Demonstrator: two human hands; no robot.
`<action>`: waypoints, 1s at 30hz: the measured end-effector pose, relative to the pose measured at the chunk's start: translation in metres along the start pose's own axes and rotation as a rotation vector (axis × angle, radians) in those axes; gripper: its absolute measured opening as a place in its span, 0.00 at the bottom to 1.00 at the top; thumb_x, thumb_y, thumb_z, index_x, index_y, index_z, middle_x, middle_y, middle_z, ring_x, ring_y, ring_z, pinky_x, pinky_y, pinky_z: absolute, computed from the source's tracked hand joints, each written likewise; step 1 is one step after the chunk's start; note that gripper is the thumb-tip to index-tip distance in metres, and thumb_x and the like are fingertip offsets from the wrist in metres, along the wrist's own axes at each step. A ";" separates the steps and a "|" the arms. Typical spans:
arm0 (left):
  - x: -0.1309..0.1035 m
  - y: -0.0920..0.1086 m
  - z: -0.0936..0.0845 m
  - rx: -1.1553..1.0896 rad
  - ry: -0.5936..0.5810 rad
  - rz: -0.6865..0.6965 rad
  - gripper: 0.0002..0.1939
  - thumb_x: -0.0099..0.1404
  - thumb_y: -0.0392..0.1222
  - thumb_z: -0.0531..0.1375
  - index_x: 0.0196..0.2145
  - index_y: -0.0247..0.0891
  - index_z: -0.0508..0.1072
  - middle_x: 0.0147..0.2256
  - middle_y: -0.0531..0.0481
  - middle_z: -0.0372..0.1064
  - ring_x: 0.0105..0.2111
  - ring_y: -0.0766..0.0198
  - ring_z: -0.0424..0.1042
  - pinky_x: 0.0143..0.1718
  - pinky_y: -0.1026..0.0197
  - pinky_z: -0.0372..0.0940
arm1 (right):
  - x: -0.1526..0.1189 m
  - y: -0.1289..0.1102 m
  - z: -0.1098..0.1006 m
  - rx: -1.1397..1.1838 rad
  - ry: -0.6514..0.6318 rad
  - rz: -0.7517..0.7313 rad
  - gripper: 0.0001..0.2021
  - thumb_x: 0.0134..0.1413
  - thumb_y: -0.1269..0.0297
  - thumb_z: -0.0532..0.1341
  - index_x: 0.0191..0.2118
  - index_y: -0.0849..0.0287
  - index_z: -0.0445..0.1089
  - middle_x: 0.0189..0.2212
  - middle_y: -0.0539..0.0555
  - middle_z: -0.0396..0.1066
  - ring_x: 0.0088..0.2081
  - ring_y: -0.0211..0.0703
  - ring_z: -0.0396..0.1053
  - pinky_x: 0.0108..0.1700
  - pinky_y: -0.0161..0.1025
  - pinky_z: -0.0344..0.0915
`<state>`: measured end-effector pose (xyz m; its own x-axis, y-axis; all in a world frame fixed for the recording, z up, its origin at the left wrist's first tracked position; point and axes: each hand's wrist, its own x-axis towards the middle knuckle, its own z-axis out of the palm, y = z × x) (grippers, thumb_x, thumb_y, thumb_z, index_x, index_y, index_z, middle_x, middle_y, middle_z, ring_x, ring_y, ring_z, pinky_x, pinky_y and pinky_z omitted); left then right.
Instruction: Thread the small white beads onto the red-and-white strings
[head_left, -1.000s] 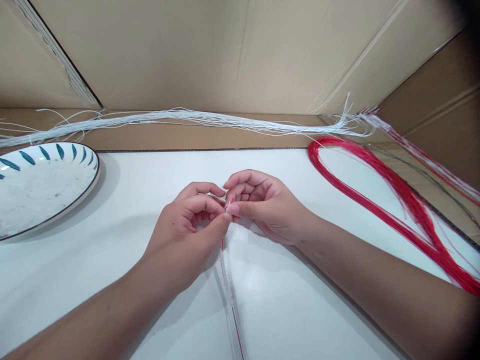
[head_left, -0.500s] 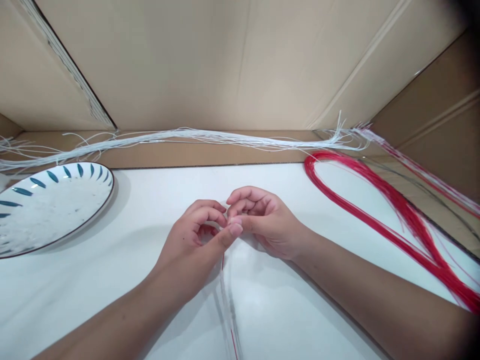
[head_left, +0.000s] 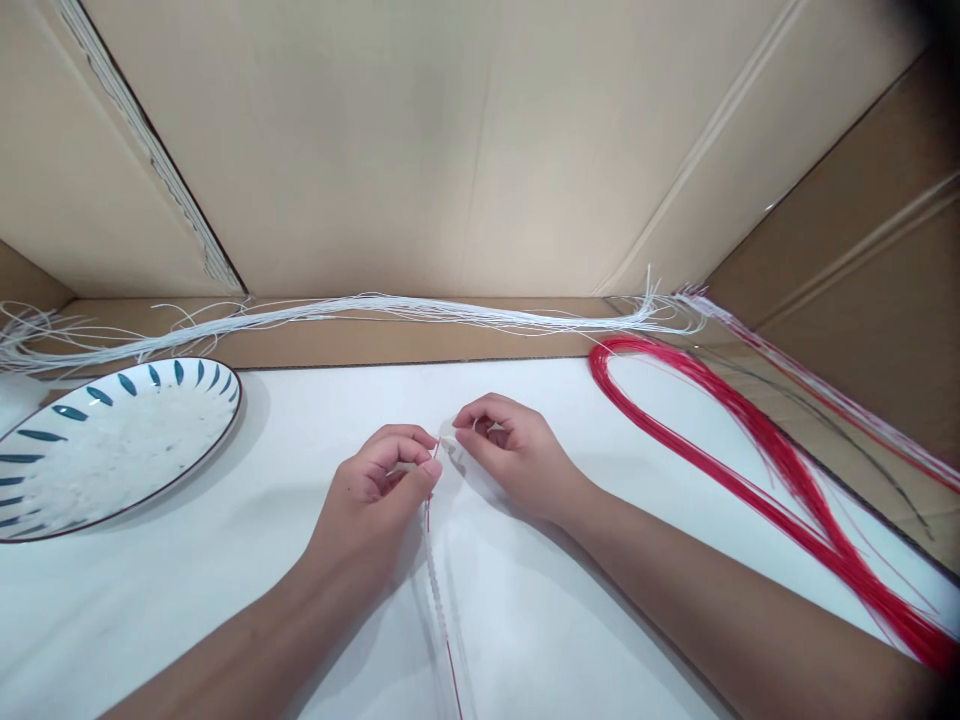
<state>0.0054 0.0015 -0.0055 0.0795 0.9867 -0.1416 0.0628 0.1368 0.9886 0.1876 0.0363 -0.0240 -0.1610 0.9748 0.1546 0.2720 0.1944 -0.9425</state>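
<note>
Strand: thin and mostly fine red thread point(head_left: 453, 676), with a bumpy whitish stretch point(head_left: 436, 588) along its middle that looks like small translucent beads (too small to make out singly).
Strand's lie: it runs from the left hand's fingertips down toward the near edge of view, slightly slanted, above or on the white table point(head_left: 540, 630); which of the two, I cannot tell.
Left hand point(head_left: 381, 482): thumb and forefinger pressed together on the strand near its upper end; a short red tip pokes out beyond the pinch, toward the right hand, and the whitish stretch hangs below it.
Right hand point(head_left: 519, 455): just beside that tip, apart from the left hand, fingers curled, thumb and forefinger close; whether they grip anything is unclear (a faint pale blur shows between the hands).
Plate point(head_left: 226, 404): white, dark-rimmed, with blue-green leaf marks, left of the left hand.
Red bundle point(head_left: 844, 560): looped thread, right of the right hand.
White bundle point(head_left: 390, 308): stretched along the cardboard point(head_left: 360, 150) behind.
</note>
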 end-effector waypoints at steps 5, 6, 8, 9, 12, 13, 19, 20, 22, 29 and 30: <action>0.001 -0.001 0.000 0.010 -0.018 -0.008 0.12 0.63 0.46 0.64 0.24 0.40 0.74 0.47 0.52 0.67 0.36 0.66 0.66 0.33 0.62 0.58 | 0.002 0.005 0.000 -0.311 -0.111 -0.178 0.13 0.58 0.81 0.59 0.42 0.60 0.79 0.42 0.56 0.73 0.40 0.41 0.72 0.44 0.41 0.69; 0.001 0.000 0.000 0.015 -0.018 -0.005 0.12 0.63 0.47 0.65 0.24 0.40 0.74 0.46 0.52 0.67 0.36 0.65 0.66 0.33 0.62 0.58 | 0.003 0.006 0.001 -0.325 -0.126 -0.187 0.13 0.59 0.80 0.59 0.42 0.60 0.79 0.42 0.56 0.73 0.42 0.42 0.72 0.46 0.41 0.69; 0.000 0.001 0.001 0.026 -0.014 -0.002 0.12 0.62 0.47 0.65 0.24 0.40 0.74 0.46 0.52 0.67 0.36 0.65 0.66 0.33 0.61 0.58 | 0.003 0.005 0.001 -0.340 -0.132 -0.176 0.11 0.61 0.78 0.60 0.40 0.60 0.80 0.42 0.56 0.74 0.42 0.42 0.73 0.46 0.41 0.69; 0.000 0.001 0.001 0.031 -0.010 -0.003 0.12 0.62 0.47 0.65 0.24 0.40 0.74 0.46 0.52 0.67 0.36 0.65 0.66 0.33 0.61 0.58 | 0.004 0.004 0.001 -0.346 -0.132 -0.165 0.11 0.61 0.78 0.61 0.39 0.60 0.80 0.41 0.56 0.74 0.41 0.42 0.73 0.45 0.41 0.69; 0.000 0.001 0.001 0.037 0.007 0.000 0.13 0.62 0.48 0.65 0.23 0.40 0.74 0.46 0.52 0.68 0.36 0.64 0.65 0.34 0.60 0.57 | 0.004 0.002 0.001 -0.364 -0.131 -0.135 0.11 0.59 0.81 0.61 0.37 0.61 0.79 0.39 0.55 0.74 0.39 0.40 0.72 0.43 0.39 0.68; 0.000 0.001 0.001 0.037 0.009 0.001 0.13 0.61 0.48 0.65 0.23 0.40 0.74 0.46 0.52 0.68 0.36 0.64 0.65 0.33 0.60 0.57 | 0.004 0.001 0.001 -0.371 -0.135 -0.129 0.11 0.58 0.82 0.61 0.36 0.61 0.78 0.39 0.54 0.74 0.39 0.40 0.72 0.43 0.39 0.68; -0.001 0.001 0.000 0.015 -0.010 0.005 0.12 0.61 0.48 0.66 0.23 0.41 0.74 0.47 0.51 0.68 0.41 0.60 0.69 0.31 0.60 0.57 | 0.000 -0.004 0.001 -0.109 -0.073 -0.124 0.06 0.61 0.75 0.60 0.34 0.61 0.74 0.34 0.53 0.72 0.35 0.40 0.69 0.40 0.40 0.67; -0.002 0.002 0.001 0.003 -0.005 0.008 0.12 0.60 0.47 0.66 0.23 0.40 0.74 0.48 0.51 0.68 0.43 0.59 0.70 0.31 0.60 0.57 | 0.000 -0.005 0.001 0.043 -0.080 -0.065 0.04 0.60 0.71 0.62 0.35 0.60 0.74 0.33 0.52 0.73 0.33 0.38 0.69 0.38 0.39 0.67; -0.004 0.005 0.002 -0.014 0.005 0.005 0.12 0.59 0.47 0.66 0.22 0.40 0.74 0.50 0.50 0.68 0.46 0.57 0.71 0.31 0.60 0.58 | 0.001 -0.005 0.000 0.354 -0.114 0.074 0.03 0.57 0.67 0.66 0.34 0.60 0.74 0.29 0.49 0.73 0.28 0.35 0.69 0.34 0.36 0.67; -0.009 0.014 0.007 -0.031 0.011 -0.008 0.12 0.58 0.46 0.66 0.21 0.39 0.74 0.56 0.49 0.69 0.46 0.56 0.72 0.31 0.60 0.61 | 0.002 -0.007 0.000 0.826 -0.240 0.266 0.10 0.47 0.66 0.76 0.33 0.62 0.78 0.27 0.51 0.79 0.25 0.31 0.73 0.32 0.30 0.71; -0.009 0.014 0.007 -0.040 0.009 -0.004 0.12 0.58 0.45 0.67 0.21 0.39 0.73 0.55 0.49 0.69 0.46 0.56 0.73 0.32 0.60 0.62 | 0.001 -0.008 0.000 0.849 -0.261 0.274 0.10 0.47 0.66 0.76 0.33 0.62 0.78 0.27 0.51 0.79 0.26 0.31 0.74 0.31 0.29 0.72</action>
<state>0.0127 -0.0061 0.0094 0.0700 0.9869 -0.1457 0.0233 0.1444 0.9893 0.1852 0.0360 -0.0166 -0.4305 0.8991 -0.0795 -0.4373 -0.2848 -0.8530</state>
